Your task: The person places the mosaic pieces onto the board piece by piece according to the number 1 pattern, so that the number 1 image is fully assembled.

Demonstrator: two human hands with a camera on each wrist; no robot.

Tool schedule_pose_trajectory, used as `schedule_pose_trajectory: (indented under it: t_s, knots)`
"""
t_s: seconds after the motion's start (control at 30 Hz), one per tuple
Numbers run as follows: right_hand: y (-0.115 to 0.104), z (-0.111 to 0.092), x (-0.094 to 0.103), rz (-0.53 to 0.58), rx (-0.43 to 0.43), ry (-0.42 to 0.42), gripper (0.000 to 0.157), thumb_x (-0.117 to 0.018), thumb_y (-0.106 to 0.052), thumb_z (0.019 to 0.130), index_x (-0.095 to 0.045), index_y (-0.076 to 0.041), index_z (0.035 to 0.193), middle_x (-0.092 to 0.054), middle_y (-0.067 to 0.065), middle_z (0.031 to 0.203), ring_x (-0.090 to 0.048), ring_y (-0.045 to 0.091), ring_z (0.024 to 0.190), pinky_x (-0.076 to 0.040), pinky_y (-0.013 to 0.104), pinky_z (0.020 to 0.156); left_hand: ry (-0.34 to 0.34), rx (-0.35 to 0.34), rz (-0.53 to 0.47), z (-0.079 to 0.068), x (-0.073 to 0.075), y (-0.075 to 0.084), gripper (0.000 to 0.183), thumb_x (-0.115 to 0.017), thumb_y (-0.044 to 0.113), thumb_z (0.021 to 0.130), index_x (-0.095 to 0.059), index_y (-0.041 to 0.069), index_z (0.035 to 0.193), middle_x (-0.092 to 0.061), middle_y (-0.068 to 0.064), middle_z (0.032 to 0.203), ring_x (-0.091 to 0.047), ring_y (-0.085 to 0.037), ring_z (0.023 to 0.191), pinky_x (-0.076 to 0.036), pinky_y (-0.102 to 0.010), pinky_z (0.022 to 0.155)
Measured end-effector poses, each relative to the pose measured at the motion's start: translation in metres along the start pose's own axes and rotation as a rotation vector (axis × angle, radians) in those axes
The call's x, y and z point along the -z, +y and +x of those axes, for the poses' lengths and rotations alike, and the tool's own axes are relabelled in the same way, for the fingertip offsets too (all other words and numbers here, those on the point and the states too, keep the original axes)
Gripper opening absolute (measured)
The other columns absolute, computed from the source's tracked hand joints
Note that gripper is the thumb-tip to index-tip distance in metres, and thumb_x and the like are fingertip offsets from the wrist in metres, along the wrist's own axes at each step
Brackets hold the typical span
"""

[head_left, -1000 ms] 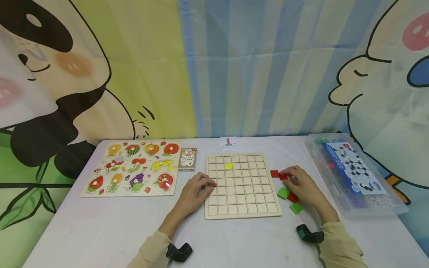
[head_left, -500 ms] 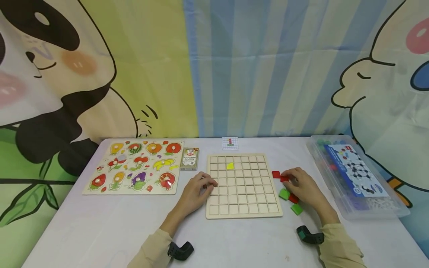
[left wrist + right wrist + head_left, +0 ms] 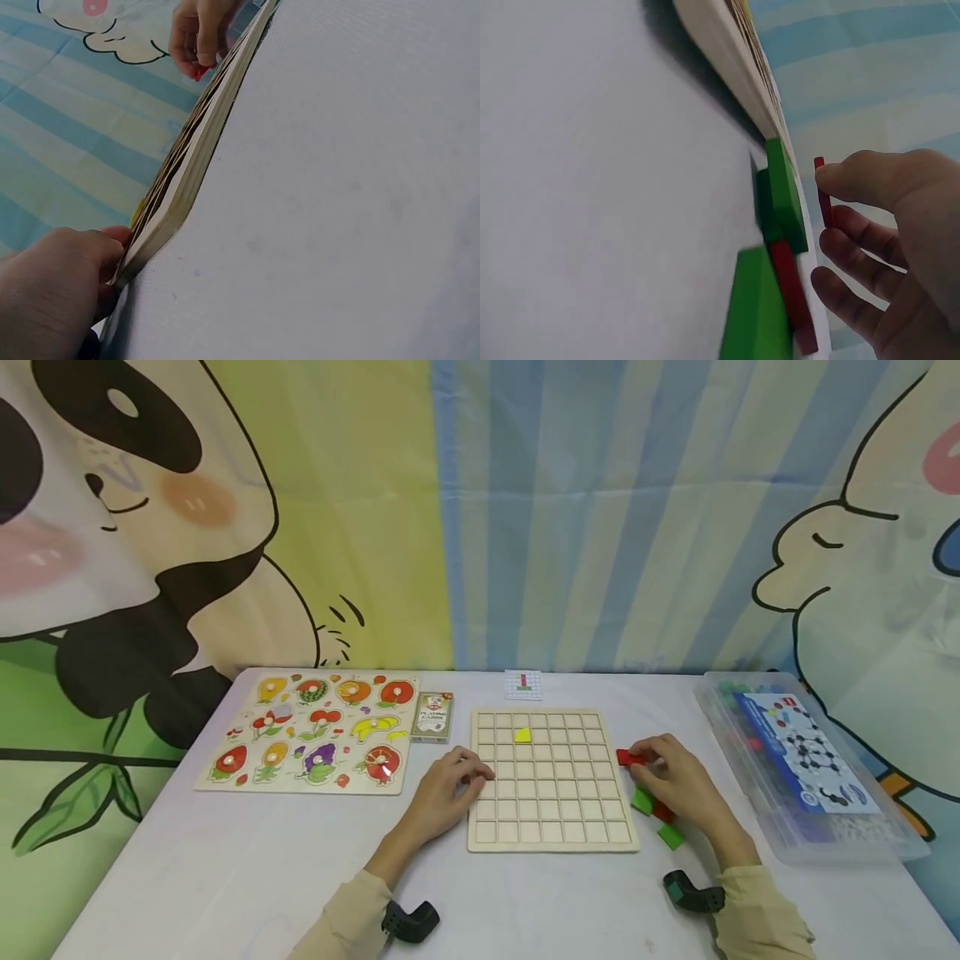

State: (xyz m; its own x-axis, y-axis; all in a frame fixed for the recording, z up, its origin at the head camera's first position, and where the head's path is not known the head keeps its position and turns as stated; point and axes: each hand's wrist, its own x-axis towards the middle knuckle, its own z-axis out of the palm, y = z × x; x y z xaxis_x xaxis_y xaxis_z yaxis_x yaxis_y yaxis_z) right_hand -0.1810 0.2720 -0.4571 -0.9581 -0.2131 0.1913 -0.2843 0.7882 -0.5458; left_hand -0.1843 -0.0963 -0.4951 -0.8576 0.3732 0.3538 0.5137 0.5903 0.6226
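Note:
A square wooden grid board (image 3: 555,793) lies in the middle of the table, with one yellow tile (image 3: 522,736) in its upper left part. My left hand (image 3: 442,789) holds the board's left edge between curled fingers and thumb, seen close up in the left wrist view. Right of the board, my right hand (image 3: 678,781) pinches a thin red tile (image 3: 822,199) between thumb and fingers. Another red tile (image 3: 623,757) shows just left of these fingertips. Below the hand lie two green tiles (image 3: 642,801) with a red tile (image 3: 663,811) between them.
A small pattern card (image 3: 522,685) lies behind the board. To the left are a playing card box (image 3: 432,717) and a fruit puzzle board (image 3: 307,731). A clear plastic case (image 3: 810,768) stands on the right. A printed curtain (image 3: 585,527) hangs behind the table.
The head view has swung a little to the left. Relative to the board, my right hand has shifted slightly left, and its red tile now overlaps the neighbouring one. My left hand stays at the board's edge.

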Motion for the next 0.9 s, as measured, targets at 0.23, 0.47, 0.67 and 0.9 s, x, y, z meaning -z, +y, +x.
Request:
schedule_pose_trajectory:
  t_s: [0.23,0.47,0.67,0.9]
  knots:
    - [-0.013,0.015,-0.004,-0.002,0.096,-0.002,0.023,-0.067,-0.014,0.087,-0.061,-0.008,0.109,-0.057,0.004,0.101,-0.055,0.016,0.088,-0.050,0.040,0.078,-0.006,0.012,-0.002,0.000,0.000,0.001,0.012,-0.062,0.015,0.090,-0.068,0.025,0.094,-0.055,0.012,0.099,-0.050,-0.001,0.084,-0.042,-0.026,0.076]
    - [-0.027,0.032,-0.014,0.019,0.136,-0.041,0.023,-0.068,-0.015,0.086,-0.062,-0.010,0.107,-0.056,0.003,0.099,-0.052,0.015,0.084,-0.050,0.030,0.073,-0.002,0.013,0.001,0.000,-0.001,0.002,0.012,-0.062,0.015,0.090,-0.068,0.025,0.094,-0.056,0.012,0.099,-0.051,-0.001,0.084,-0.042,-0.026,0.077]
    - [-0.041,0.044,-0.022,0.054,0.154,-0.077,0.023,-0.067,-0.017,0.087,-0.062,-0.009,0.109,-0.057,0.003,0.102,-0.054,0.017,0.091,-0.049,0.037,0.079,-0.008,0.013,0.014,0.000,-0.002,0.004,0.012,-0.062,0.015,0.090,-0.068,0.025,0.094,-0.056,0.011,0.099,-0.051,-0.004,0.084,-0.041,-0.027,0.077]
    - [-0.055,0.060,-0.036,0.033,0.194,-0.112,0.020,-0.065,-0.016,0.088,-0.063,-0.010,0.107,-0.057,0.003,0.101,-0.054,0.017,0.090,-0.049,0.036,0.079,0.002,0.008,0.020,-0.001,0.000,0.004,0.012,-0.062,0.015,0.091,-0.068,0.025,0.094,-0.056,0.011,0.099,-0.052,-0.004,0.084,-0.042,-0.026,0.077]
